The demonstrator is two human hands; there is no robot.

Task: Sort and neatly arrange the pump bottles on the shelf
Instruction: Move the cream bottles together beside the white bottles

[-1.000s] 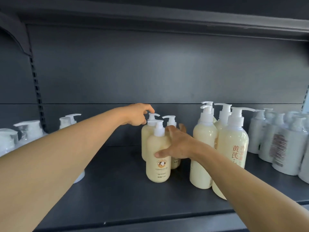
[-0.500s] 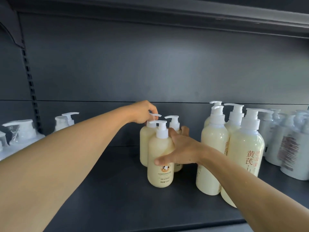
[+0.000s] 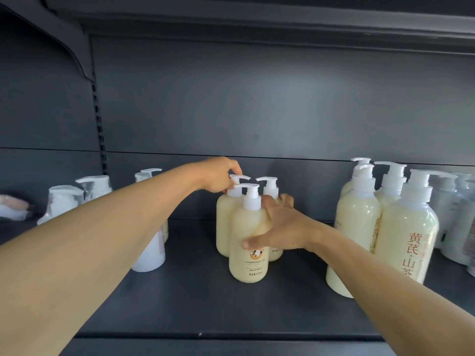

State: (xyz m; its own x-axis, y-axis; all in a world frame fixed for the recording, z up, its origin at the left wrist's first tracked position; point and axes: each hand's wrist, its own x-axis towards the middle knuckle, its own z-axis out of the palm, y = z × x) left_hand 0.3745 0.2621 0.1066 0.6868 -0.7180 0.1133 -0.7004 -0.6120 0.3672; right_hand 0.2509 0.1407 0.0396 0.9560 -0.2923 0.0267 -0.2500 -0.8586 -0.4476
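- So we're looking at a dark grey metal shelf [image 3: 205,299], matte and flat, with a smooth back panel of the same colour and a slotted upright strip [image 3: 99,119] running down on the left.
- Another shelf board [image 3: 257,14] sits overhead, held by a curved bracket.
- Mid-shelf we've got three small cream bottles bunched together, touching: the front bottle [image 3: 248,255] with a little cow sticker, the back-left bottle [image 3: 224,224] and the back-right bottle [image 3: 275,254]. Rounded shoulders, glossy plastic, white pumps.
- Our left hand [image 3: 218,176] has its fingers curled around the back-left bottle's pump head, pinching it.
- Our right hand [image 3: 280,227] wraps the front bottle from its right side, thumb across the front just above the sticker, fingers reaching behind.
- To the right, well apart, stand the taller cream bottles [image 3: 357,227], orange lettering on the nearest.
- Beyond those, a few greyish bottles [image 3: 457,222], blurry.
- On the left, white bottles [image 3: 149,253], some wrapped in crinkly clear film.
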